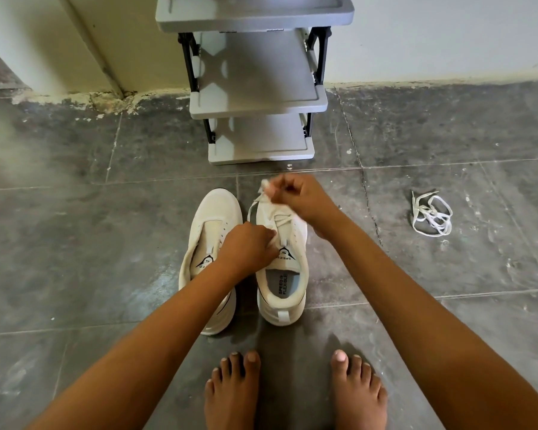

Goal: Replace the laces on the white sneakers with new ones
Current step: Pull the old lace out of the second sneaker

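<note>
Grey tiled floor (75,243), with two white sneakers side by side, long axes running away from the person, toes toward a grey shelf rack (255,97).

Bare feet (232,392) stand just behind the heels. The left sneaker (212,218) shows no lace, while the right sneaker (284,293) carries a white lace (281,220) crossed over its tongue. A loose bundle of laces (431,216) lies well apart to the right. The right hand (295,193), fingers curled tight, pinches the lace's end above the toe. The left hand (249,246), fingers curled, grips the right sneaker at its eyelet row.
</note>
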### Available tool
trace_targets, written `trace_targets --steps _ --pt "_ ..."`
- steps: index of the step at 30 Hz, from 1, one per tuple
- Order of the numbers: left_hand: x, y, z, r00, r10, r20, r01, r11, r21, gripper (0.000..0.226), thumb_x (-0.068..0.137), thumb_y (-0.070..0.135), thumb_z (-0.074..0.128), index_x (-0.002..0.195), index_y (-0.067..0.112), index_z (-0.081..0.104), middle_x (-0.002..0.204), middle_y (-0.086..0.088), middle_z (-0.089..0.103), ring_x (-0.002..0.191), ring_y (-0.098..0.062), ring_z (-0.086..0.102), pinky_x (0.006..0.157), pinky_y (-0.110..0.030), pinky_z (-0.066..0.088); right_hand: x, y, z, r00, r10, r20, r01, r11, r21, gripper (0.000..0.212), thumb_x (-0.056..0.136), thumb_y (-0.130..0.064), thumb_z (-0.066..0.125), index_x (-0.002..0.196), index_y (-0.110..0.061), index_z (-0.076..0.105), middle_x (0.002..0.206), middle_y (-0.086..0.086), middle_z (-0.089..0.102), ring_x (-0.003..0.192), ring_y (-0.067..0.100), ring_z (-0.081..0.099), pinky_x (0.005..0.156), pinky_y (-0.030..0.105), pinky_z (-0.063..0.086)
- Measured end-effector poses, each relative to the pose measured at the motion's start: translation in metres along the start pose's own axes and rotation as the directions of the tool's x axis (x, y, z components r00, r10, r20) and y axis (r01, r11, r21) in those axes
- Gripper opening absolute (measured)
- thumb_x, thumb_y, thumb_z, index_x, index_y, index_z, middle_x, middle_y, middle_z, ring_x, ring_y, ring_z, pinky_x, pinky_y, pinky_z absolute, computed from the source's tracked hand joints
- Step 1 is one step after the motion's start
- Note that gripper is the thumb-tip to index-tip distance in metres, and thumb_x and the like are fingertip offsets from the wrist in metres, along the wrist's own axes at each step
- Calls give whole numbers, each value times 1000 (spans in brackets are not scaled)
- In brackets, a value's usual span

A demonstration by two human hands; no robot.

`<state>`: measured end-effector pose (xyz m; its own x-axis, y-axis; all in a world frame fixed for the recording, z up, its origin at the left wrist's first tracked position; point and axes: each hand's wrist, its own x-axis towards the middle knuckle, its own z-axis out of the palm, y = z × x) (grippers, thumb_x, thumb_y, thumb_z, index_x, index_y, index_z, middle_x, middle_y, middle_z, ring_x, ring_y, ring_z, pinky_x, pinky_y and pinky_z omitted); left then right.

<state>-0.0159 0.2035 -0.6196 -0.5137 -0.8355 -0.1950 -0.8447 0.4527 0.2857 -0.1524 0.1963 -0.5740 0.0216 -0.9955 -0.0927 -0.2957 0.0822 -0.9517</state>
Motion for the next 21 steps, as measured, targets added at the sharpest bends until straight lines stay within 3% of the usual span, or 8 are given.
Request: trace_targets --steps 2,5,7,9,11,14,18,21 --pt "0 0 -1 1000 0 2 0 1000 -12 38 91 36 50 114 10 65 97 -12 69 91 -27 62 77 -32 47 7 -14 -5 992 -47 -116 60 992 115 6 86 -13 66 80 -12 66 72 -7 63 65 -1 59 66 13 48" --pt "-2 -1 -2 1000 -22 5 22 999 -41 38 91 36 50 119 12 63 98 -11 69 92 -27 62 79 -32 48 10 -5 -7 957 1 -290 -67 974 -218 7 85 -15 66 87 -8 68 85 1 65 78 11 58 72 21 43" --pt "-3 -3 -2 999 -33 0 33 997 -68 39 91 35 51 122 14 62 99 -11 69 92 -27 62 79 -32 47 1 13 -10 939 103 -329 -205 934 -292 21 88 -18 63 105 -6 65 109 9 64 96 20 59 81 24 41" --pt "-5 -2 -1 999 -39 5 39 994 -101 38 90 33 52 122 13 62 99 -11 69 92 -26 62 80 -34 49 -13 29 -9 950 251 -187 -308 855 -417 57 89 -23 62 137 -4 40 141 16 40 123 28 46 95 30 38" --pt "-5 0 -1 999 -52 2 52 990 -133 40 88 30 55 124 15 60 105 -10 69 96 -27 62 84 -36 49 -26 43 -6 953 302 -7 -265 824 -501 83 86 -25 64 148 -5 12 153 15 17 137 30 28 104 34 32" --pt "-4 -4 -5 995 -99 -11 94 970 -224 39 85 21 58 123 14 61 107 -10 68 98 -27 61 85 -34 48 -37 54 -4 969 236 77 -171 858 -485 74 88 -21 58 148 -10 17 152 10 27 136 27 32 105 35 35" --pt "-7 -13 -6 981 -194 -27 168 903 -394 37 85 12 58 121 12 61 106 -11 68 97 -26 62 83 -32 49 -43 59 -4 968 249 31 -204 852 -483 56 92 -16 44 146 -11 27 134 17 51 113 28 52 86 32 41" --pt "-6 -7 -6 989 -143 -24 127 935 -331 50 83 13 58 132 21 52 107 -10 67 94 -27 62 79 -32 49 -48 64 4 965 254 59 -182 819 -543 58 96 -20 39 149 -9 20 146 17 38 124 28 46 96 34 39"
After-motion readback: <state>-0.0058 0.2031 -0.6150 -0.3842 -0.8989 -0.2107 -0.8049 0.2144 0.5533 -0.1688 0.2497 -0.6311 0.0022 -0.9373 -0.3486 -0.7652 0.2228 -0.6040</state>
